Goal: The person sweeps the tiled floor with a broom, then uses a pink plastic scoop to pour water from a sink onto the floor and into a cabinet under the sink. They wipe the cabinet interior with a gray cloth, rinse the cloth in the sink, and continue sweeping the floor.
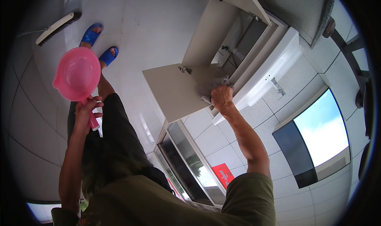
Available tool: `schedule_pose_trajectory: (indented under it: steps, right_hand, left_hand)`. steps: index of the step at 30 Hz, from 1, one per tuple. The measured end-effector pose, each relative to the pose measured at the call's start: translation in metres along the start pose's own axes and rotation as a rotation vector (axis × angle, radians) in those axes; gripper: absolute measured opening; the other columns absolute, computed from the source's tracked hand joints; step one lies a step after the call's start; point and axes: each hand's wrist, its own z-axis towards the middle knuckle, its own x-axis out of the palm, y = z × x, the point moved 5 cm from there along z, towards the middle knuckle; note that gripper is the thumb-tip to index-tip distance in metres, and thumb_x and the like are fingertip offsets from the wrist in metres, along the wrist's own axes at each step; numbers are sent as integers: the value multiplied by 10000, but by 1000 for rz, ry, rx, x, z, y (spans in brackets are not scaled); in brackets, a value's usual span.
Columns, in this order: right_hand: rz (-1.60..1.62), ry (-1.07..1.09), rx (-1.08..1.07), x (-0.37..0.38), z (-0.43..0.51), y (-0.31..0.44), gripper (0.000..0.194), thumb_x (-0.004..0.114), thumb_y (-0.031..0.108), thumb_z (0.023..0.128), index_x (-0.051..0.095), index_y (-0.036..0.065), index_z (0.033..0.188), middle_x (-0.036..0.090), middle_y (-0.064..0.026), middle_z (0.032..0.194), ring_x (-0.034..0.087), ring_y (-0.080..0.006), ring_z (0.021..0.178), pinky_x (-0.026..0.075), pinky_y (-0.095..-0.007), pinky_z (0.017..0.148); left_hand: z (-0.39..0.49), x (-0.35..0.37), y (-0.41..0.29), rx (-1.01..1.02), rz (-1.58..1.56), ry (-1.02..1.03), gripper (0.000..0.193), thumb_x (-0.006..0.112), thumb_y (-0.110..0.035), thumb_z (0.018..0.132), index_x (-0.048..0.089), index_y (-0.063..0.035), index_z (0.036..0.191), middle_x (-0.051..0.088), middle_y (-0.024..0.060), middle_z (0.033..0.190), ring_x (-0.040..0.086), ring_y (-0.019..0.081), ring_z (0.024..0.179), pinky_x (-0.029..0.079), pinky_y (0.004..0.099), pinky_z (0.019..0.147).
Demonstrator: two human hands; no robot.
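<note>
A pink plastic water dipper has its round bowl towards my feet. My left hand is closed around its handle. On the right, my right hand grips a bunched grey cloth at the near end of an open vanity cabinet. The cloth is at the inner side of an opened cabinet door; whether it presses on the surface cannot be told. Part of the cloth is hidden by my fingers. Inside the cabinet, a shutoff valve and a drain pipe show.
A second cabinet door also stands open. Above the cabinet is a white washbasin with a chrome faucet, and a mirror hangs on the tiled wall. A floor brush lies near my blue slippers. A sliding window is nearby.
</note>
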Motion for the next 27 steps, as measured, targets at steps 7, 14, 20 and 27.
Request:
schedule_pose_trajectory:
  steps: [7, 14, 20, 27]
  right_hand:
    - [7, -318, 107, -107, 3, -111, 177, 606, 125, 884, 767, 103, 812, 752, -115, 814, 760, -301, 787, 581, -367, 664]
    - [-170, -715, 359, -236, 7, -231, 196, 570, 87, 929, 750, 54, 862, 761, -157, 986, 771, -338, 806, 622, -438, 661]
    - [-115, -687, 357, -189, -12, -179, 179, 591, 122, 932, 734, 39, 864, 734, -149, 962, 765, -319, 733, 604, -429, 599]
    - [67, -329, 124, -29, -49, -23, 94, 735, 186, 850, 740, 95, 871, 599, -86, 931, 668, -220, 813, 552, -326, 623]
  left_hand:
    - [6, 0, -6, 48, 65, -12, 167, 651, -155, 967, 565, -119, 1106, 718, 114, 1155, 718, 181, 979, 618, 318, 629]
    - [8, 16, -8, 45, 137, -3, 171, 648, -169, 971, 561, -110, 1106, 721, 113, 1161, 721, 183, 981, 622, 317, 639]
    - [8, 22, -6, 0, 158, -8, 184, 649, -177, 971, 559, -96, 1110, 723, 122, 1170, 719, 189, 991, 619, 312, 664]
    - [1, 27, -23, 44, 122, 12, 172, 661, -168, 969, 556, -105, 1090, 726, 124, 1169, 726, 184, 992, 622, 320, 668]
